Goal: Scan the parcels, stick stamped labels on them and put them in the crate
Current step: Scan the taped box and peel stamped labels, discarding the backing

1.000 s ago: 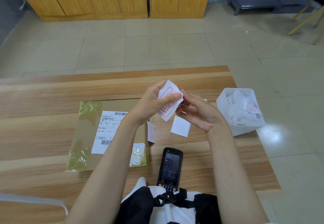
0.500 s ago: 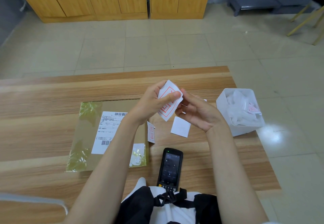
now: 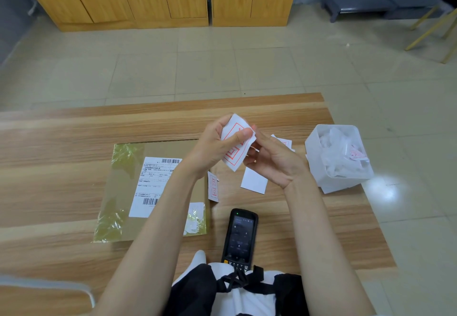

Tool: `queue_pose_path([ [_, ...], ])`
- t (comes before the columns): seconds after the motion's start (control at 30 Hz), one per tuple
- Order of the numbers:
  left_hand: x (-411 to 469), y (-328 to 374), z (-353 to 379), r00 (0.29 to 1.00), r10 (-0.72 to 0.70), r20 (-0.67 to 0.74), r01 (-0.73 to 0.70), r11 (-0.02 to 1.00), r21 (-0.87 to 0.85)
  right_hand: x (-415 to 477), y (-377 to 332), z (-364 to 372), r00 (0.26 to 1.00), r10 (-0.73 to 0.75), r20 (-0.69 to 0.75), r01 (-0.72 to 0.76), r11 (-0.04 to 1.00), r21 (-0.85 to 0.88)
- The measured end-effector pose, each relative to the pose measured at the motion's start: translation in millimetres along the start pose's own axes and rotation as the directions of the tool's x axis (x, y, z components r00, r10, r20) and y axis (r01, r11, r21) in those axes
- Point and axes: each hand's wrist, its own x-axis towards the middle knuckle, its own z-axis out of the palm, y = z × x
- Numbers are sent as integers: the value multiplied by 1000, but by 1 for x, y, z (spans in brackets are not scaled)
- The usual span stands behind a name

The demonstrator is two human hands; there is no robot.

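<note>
Nothing has shifted: your left grip (image 3: 217, 147) still pinches the label (image 3: 233, 161), your right grip (image 3: 274, 160) pinches its edge, so peeling likely remains unfinished.

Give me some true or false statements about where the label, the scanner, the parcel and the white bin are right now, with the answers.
1. The left hand holds a stamped label. True.
2. The right hand holds the scanner. False: the scanner lies untouched on the table, and the right hand is at the stamped label.
3. The parcel sits in a crate. False: it lies flat on the table, left of the hands.
4. The white bin holds crumpled white paper. True.
5. The parcel carries a barcoded shipping label. True.
</note>
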Motion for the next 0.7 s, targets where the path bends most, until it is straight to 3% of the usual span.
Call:
queue_pose_path([
  [0.13,2,-3,0,986,-23,-167,27,999,20,-3,-5,-1,999,-32,-22,31,999,-34],
  [0.27,5,-2,1,896,139,-421,-45,973,225,-4,-11,3,992,-80,-93,78,997,-23],
  [0.47,6,4,2,883,282,-376,-135,918,372,-3,-12,7,979,-121,-165,116,992,-40],
  [0.7,2,7,7,956,196,-218,-172,977,125,-4,-13,10,970,-156,-188,155,988,-19],
])
